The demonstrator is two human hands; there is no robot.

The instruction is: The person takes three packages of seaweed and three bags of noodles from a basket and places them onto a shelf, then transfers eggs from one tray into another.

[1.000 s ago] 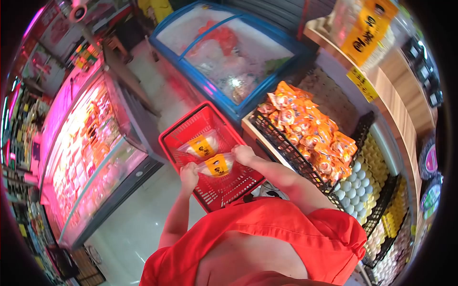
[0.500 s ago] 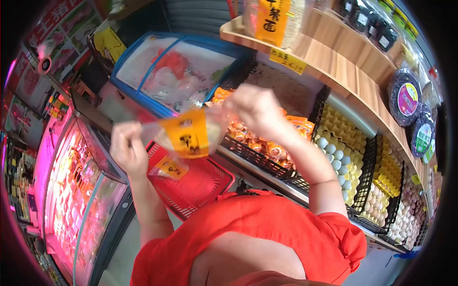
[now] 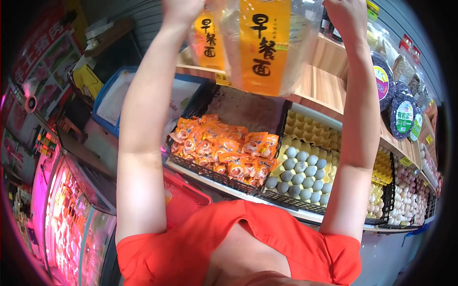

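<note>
A clear bag with an orange label and black characters [image 3: 264, 47] hangs upright between my raised hands, at the top of the view before the wooden shelf [image 3: 324, 90]. My left hand [image 3: 183, 12] is closed at its upper left corner, partly cut off by the frame's edge. At the upper right corner my right hand [image 3: 347, 16] is closed on the bag's edge. Another orange-labelled bag [image 3: 209, 40] shows just behind and left of the held one, close to my left hand.
Below are a crate of orange packets [image 3: 224, 148], trays of bluish eggs [image 3: 305, 174] and pale eggs [image 3: 410, 205]. A red basket [image 3: 186, 198] lies under my left arm. Left stand a blue-rimmed freezer [image 3: 107, 102] and a pink-lit display case [image 3: 67, 219]. Dark round packs [image 3: 403, 112] hang at right.
Both hands have risen from above the red basket to shelf height, carrying the bag up. The view has shifted, and the bag now faces forward, spread between the hands.
</note>
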